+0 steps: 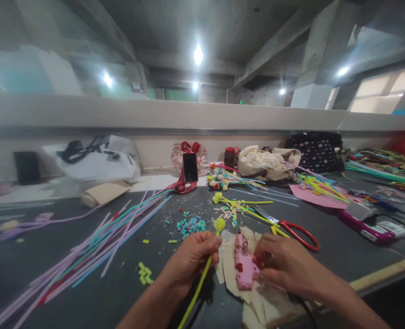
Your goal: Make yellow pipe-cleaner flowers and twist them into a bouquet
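Note:
Pinched between the thumb and fingers of my left hand (202,246) is a yellow pipe-cleaner flower (219,225). Its head rises above my fingertips and its long stem runs down toward the front edge of the view. To its right, a pink glue gun (245,276) with a dirty, crusted nozzle lies on crumpled, stained beige paper (228,265). My right hand (281,265) is curled at the gun's right side, fingers closed about its handle and red trigger area; its grip is partly hidden. Another yellow flower (218,197) rests behind.
Red-handled scissors (301,235) lie right of the paper. Blue and teal clippings (190,226) and yellow-green clippings (144,273) are scattered. Long pipe cleaners (96,242) stretch across the left. A phone (190,167) stands at the back, near a white bag (102,160).

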The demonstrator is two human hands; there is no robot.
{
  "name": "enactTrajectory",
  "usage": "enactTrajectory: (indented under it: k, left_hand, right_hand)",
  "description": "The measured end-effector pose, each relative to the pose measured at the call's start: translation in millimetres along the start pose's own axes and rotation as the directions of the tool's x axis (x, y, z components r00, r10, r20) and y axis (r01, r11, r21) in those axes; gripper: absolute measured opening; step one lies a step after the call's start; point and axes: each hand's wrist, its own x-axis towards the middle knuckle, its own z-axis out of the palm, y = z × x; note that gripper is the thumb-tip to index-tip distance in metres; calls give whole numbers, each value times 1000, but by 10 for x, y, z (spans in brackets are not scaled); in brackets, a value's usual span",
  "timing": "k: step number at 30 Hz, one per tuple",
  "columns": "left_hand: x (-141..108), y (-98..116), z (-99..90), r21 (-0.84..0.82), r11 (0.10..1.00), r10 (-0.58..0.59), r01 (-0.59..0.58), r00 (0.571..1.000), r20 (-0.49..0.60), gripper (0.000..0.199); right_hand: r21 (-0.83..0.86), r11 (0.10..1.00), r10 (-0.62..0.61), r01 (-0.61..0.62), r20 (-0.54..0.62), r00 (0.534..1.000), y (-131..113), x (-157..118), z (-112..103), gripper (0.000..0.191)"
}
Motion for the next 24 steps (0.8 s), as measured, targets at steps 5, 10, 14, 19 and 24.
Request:
enactTrajectory:
  k: [5,10,14,19,24]
  left_hand:
    - [45,-110,93,159,986,67,-57,996,-58,26]
    - [142,-245,126,276,961,44,-36,999,-24,16]
    - [182,-275,109,311,950,7,9,999,-52,11]
    - [165,-244,114,271,961,-33,52,997,-74,22]
    - [210,-291,85,271,961,-37,51,998,-58,19]
  right_hand:
    - [-253,967,-38,31,-23,999,-9,6,116,17]
    - [-320,947,-57,43,-33,998,4,4,168,17]
    - [-266,963,-50,36,-45,998,-22,6,165,16]
    - [151,985,85,-79,-33,996,82,48,-11,19]
    - [792,589,251,-162,11,968,406,92,-170,29]
